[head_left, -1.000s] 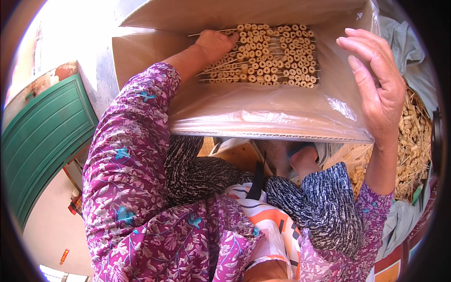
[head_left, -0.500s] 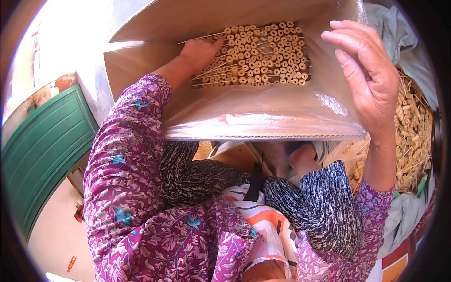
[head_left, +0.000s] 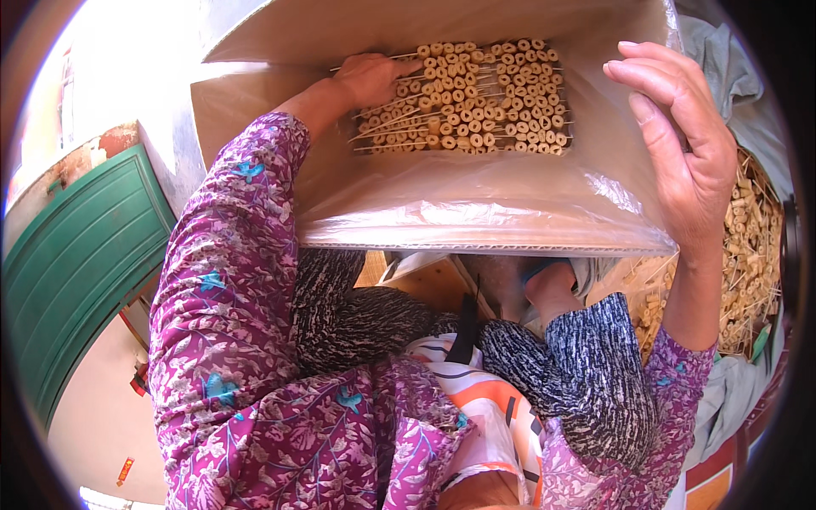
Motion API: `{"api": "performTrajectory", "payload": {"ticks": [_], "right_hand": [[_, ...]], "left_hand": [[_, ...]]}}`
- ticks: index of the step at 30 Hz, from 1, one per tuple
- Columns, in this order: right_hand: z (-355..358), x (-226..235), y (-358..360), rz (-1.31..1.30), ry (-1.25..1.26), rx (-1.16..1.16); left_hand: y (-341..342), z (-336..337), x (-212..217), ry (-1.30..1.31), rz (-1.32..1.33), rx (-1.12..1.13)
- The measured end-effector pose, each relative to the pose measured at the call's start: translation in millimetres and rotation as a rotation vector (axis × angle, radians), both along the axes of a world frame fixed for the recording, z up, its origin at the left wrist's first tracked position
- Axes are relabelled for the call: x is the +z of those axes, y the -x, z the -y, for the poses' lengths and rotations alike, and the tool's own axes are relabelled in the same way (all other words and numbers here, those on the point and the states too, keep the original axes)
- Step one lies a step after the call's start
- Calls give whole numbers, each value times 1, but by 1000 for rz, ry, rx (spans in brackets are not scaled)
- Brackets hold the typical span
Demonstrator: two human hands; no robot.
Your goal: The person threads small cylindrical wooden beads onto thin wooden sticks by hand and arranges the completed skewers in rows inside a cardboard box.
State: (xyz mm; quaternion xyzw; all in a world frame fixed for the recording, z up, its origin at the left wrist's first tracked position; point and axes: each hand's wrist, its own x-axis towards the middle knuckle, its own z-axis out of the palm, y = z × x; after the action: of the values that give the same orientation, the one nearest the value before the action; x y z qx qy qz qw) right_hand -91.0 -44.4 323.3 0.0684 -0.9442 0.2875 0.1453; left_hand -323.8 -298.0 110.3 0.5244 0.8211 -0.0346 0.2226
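Observation:
Inside a cardboard box (head_left: 476,195) lined with clear plastic lie packed rows of thin skewers (head_left: 459,98), tipped with light-brown ring-shaped pieces. My left hand (head_left: 371,81) reaches in over the sticks at the left end of the pack. Its index finger stretches out and touches the ring pieces near the far left corner; the other fingers are partly hidden. Below that hand, several sticks slant across the others. My right hand (head_left: 680,136) is raised by the box's right wall, fingers apart, with nothing in it.
A large heap of loose ringed skewers (head_left: 748,246) lies on grey cloth (head_left: 722,68) to the right. Left of the box stands a green panel (head_left: 85,280) by a wall. Below the box's near edge are my legs and a wooden piece (head_left: 433,285).
My left index finger has straightened onto the ring pieces, and the stick beside it lies farther in among the rows. The right hand stays raised; the view has shifted slightly.

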Motion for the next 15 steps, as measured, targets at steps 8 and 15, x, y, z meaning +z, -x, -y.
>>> {"api": "performTrajectory", "payload": {"ticks": [8, 15], "right_hand": [[4, -3, 3, -5, 3, 22], [4, -5, 1, -24, 14, 6]], "left_hand": [[-13, -7, 18, 157, -148, -107], [-14, -3, 4, 144, -291, -189]]}}
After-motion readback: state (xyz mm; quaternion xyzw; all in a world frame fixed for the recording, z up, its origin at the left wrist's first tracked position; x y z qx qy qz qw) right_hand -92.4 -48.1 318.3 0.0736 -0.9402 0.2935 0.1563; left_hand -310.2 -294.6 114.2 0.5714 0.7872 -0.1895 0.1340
